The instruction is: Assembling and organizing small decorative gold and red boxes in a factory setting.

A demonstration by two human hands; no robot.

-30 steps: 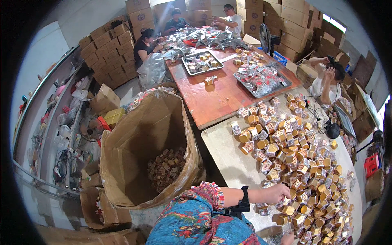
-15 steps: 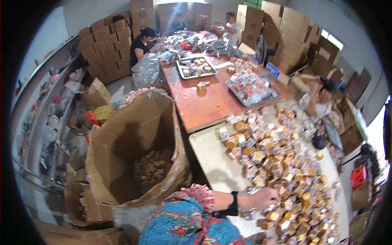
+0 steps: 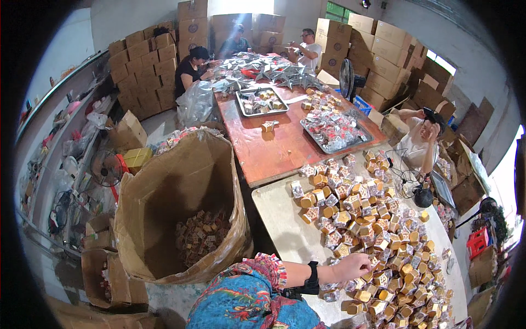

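Note:
My left hand (image 3: 353,267) hovers at the left edge of a big pile of small gold-sided, house-shaped pieces (image 3: 383,241), many of them in clear wrap. Its fingers are curled in and point down at the pile; whatever they hold, if anything, is hidden. A black band (image 3: 311,278) circles that wrist, below a blue flowered sleeve (image 3: 249,299) with a red ruffled cuff. My right hand does not show clearly. The pile lies on a pale tabletop (image 3: 282,219). Left of it stands a large open carton (image 3: 159,219) with similar pieces (image 3: 203,236) at its bottom.
Beyond is a red-brown table (image 3: 257,148) with two metal trays (image 3: 261,114) of small pieces and a heap of silver stars (image 3: 274,68). Several people sit around; one (image 3: 419,140) is at the right. Stacked cartons (image 3: 145,66) line the walls. A shelf (image 3: 60,148) runs along the left.
My left hand stays at the pile's left edge with little movement. The view has shifted slightly. At the right, the seated person now has both hands raised to the head.

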